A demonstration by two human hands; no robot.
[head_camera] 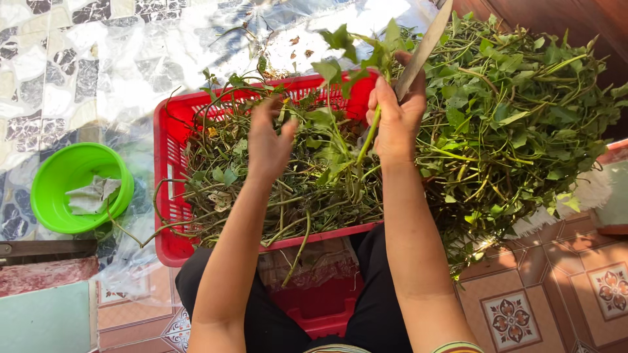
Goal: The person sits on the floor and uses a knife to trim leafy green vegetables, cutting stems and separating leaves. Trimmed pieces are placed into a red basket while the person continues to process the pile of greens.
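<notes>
Closest in: black-trousered lap, sitting low over a patterned tile floor, with a bit of a red stool peeking out between the legs.

Just past the knees, a red plastic crate stuffed with tangled stems and trimmings, mostly bare stalks with a few leaves mixed in, some stalks trailing over the near rim.

Over the crate, left hand hanging loose with fingers spread apart, nothing gripped, just above the tangle. Right hand closed tight around a leafy green stem and a knife together; stem dangling down from the fist toward the crate, leafy top poking up past the fingers, blade angled up and away to the right. Hands apart from each other, left a little lower.

Off to the right, big heap of fresh leafy greens piled beside the crate, spilling onto the floor.

Off to the left, bright green plastic bowl with a crumpled scrap of paper inside, sitting on a clear plastic sheet.

Farthest out, more of that shiny sheet spread over mosaic paving, a few dry bits scattered on it.
</notes>
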